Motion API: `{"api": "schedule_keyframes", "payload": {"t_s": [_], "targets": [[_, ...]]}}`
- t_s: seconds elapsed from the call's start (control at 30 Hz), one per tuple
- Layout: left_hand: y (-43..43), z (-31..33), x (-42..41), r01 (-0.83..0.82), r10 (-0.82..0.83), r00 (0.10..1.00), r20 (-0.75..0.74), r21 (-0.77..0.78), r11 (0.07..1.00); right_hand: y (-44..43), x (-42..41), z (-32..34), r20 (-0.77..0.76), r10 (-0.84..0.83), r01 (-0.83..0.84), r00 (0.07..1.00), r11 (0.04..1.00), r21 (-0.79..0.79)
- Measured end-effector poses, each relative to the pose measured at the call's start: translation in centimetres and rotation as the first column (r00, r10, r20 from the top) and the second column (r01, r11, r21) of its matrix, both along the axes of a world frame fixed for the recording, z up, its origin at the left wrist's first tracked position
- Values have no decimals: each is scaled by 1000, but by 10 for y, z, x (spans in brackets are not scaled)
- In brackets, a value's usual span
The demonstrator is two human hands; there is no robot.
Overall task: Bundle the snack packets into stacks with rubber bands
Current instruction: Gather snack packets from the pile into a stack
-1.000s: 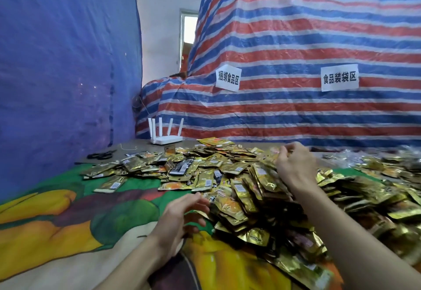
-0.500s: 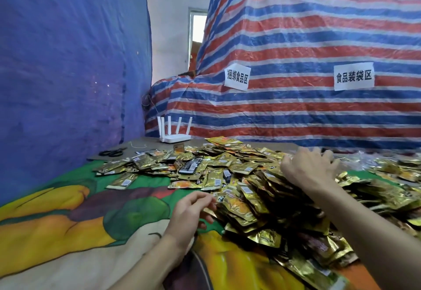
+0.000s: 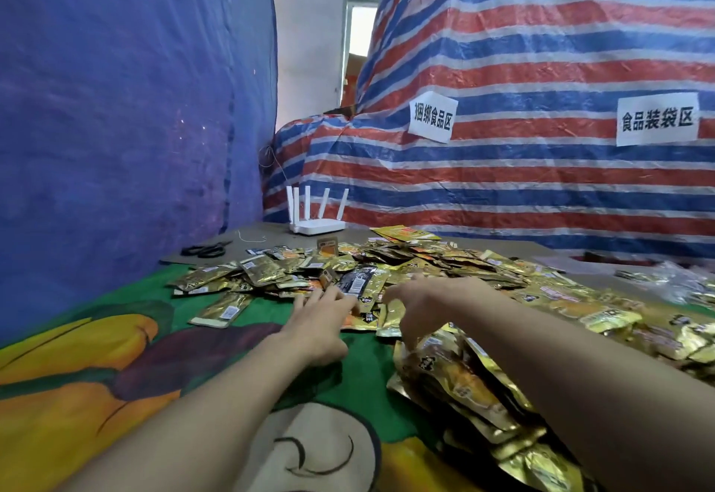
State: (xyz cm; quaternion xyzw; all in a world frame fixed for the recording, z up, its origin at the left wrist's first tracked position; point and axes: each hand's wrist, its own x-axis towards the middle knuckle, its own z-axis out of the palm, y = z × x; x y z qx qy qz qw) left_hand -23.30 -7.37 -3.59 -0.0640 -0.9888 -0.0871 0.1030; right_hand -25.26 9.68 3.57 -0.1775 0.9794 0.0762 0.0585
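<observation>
Nearest the camera, a near heap (image 3: 464,387) of gold foil packs lay slumped on the fruit-printed cloth (image 3: 116,375), partly under the right forearm. Just beyond, the left hand (image 3: 317,321) lay low over the cloth. Its fingers (image 3: 340,300) were fairly straight and spread, with the tips touching the edge of the loose snack packets (image 3: 483,259) and holding nothing. Beside it the right hand (image 3: 421,306) arched over 1 or 2 gold packs with its fingers bent down onto them; whether it pinched one could not be told. A black packet (image 3: 358,282) lay between the 2 hands, and 1 stray gold packet (image 3: 220,310) sat apart to the left.

Farther back were scissors (image 3: 207,250) and a white router (image 3: 315,226). Behind them rose a striped tarp (image 3: 541,190) carrying 2 paper signs (image 3: 432,116), with a blue tarp (image 3: 116,105) on the left.

This looked like the gathering step, with nothing stacked or banded yet. The foil looked slick, so a stack squared up with 1 loose grip could fan out and slide apart. The right forearm could drag the near heap as it pulled back. The black packet lay right where both hands were reaching, so it could get swept in with the gold ones. No rubber band showed, so a gathered stack might have to be held 1-handed during a search and spill.
</observation>
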Motion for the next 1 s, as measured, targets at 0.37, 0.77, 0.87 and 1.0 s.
{"api": "schedule_keyframes", "payload": {"t_s": [0.37, 0.77, 0.87, 1.0], "targets": [[-2, 14, -76, 182, -152, 979, 139, -237, 954, -15, -80, -5, 114, -84, 64, 990, 984, 168], [2, -23, -60, 65, -71, 979, -192, -41, 997, -12, -94, -19, -16, -36, 35, 999, 999, -31], [-6, -21, -50, 117, -100, 975, -196, 75, 990, -12, -83, -20, -110, 36, -38, 993, 999, -14], [-21, -15, -32, 141, -37, 954, -297, 338, 930, -12, -65, -19, -226, 103, -119, 969, 991, -59]]}}
